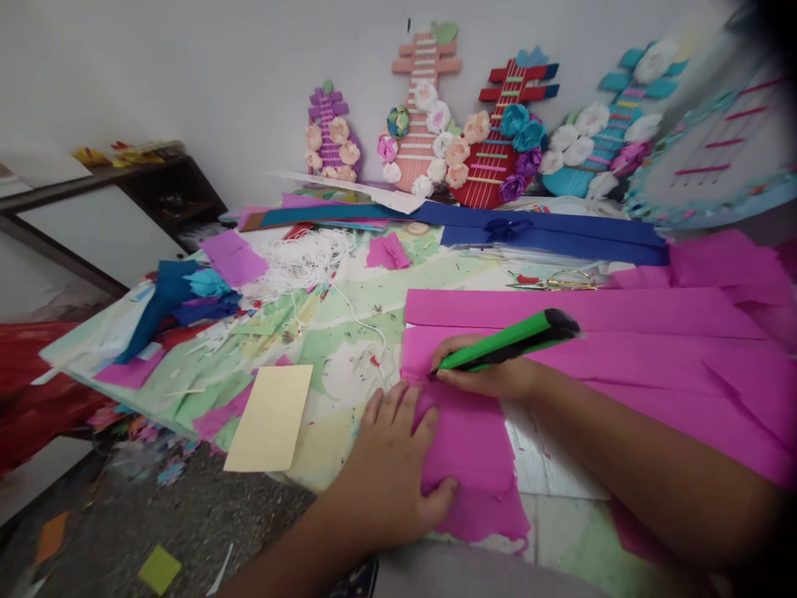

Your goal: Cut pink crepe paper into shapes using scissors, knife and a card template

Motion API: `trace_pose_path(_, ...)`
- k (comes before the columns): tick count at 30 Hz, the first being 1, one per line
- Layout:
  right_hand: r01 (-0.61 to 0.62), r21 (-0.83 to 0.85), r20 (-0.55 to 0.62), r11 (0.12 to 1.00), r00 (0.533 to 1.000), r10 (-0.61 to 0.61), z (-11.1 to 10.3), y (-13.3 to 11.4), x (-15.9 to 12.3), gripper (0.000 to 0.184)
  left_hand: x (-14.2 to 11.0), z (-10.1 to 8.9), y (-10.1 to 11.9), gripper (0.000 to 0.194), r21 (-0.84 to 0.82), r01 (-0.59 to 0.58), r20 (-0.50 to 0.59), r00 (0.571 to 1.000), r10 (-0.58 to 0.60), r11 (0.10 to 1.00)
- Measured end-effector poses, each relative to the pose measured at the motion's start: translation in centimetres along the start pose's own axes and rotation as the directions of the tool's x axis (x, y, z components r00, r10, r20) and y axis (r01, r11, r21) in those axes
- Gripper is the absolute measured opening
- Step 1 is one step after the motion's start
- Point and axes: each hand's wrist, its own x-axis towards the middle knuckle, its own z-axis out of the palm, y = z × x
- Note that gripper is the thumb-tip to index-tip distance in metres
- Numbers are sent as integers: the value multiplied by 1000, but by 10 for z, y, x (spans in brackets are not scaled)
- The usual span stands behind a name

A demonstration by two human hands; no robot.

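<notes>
L hand lies open, fingers spread, partly on pink paper, prob. so it won't slip. R hand grips marker, tip down nr paper's L edge, angled prob. for control. Paper's at table's nr side, w/ card, string & scissors about. Decorated guitars vs. wall; scraps on flr.

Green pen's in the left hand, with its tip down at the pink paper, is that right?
Not quite: the head view shows the green pen in the right hand, not the left hand. Its tip is down at the pink paper.
</notes>
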Motion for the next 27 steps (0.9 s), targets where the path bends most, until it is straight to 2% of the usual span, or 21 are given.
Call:
trace_pose_path(4,-65,187,3,980,998,65,-3,5,-1,14,0,0,0,67,3,1,-10,1000,-1,1000)
trace_pose_path(8,-110,261,2,959,994,113,-5,6,-3,15,0,1,0,66,15,-11,-7,1000,11,1000)
trace_pose_path(13,-104,238,9,966,994,105,-6,3,-3,15,0,0,0,67,17,-16,-4,1000,16,1000)
trace_pose_path(20,-18,2,34,1000,999,18,-5,-3,0,10,1,1,0,67,4,1,17,1000,-1,1000)
trace_pose_path(27,-117,221,40,968,993,111,-7,3,-2,15,0,0,1,66,14,-12,4,1000,12,1000)
